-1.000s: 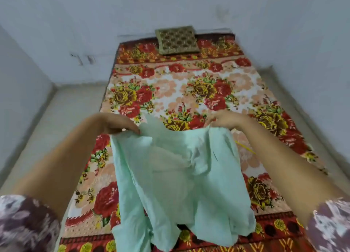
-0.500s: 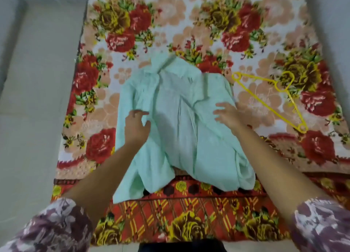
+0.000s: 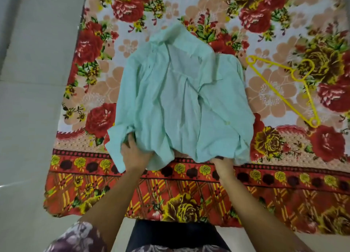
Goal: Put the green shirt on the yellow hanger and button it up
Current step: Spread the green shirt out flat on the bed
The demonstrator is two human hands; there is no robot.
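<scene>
The pale green shirt (image 3: 181,103) lies rumpled on the flowered blanket, collar away from me and front open. My left hand (image 3: 135,155) grips the shirt's lower left hem, its fingers tucked into the cloth. At the lower right hem my right hand (image 3: 222,165) holds the edge, with the fingertips hidden under the fabric. To the right of the shirt, the yellow hanger (image 3: 284,88) rests flat on the blanket, apart from the cloth and from both hands.
The red and yellow flowered blanket (image 3: 189,200) covers a mattress on the floor. Pale floor tiles (image 3: 32,119) run along the left side. My dark clothing shows at the bottom edge.
I laid the held-up shirt down on the blanket. Both hands slid from the middle of the shirt to its near hem and took hold of it. The camera tilted down.
</scene>
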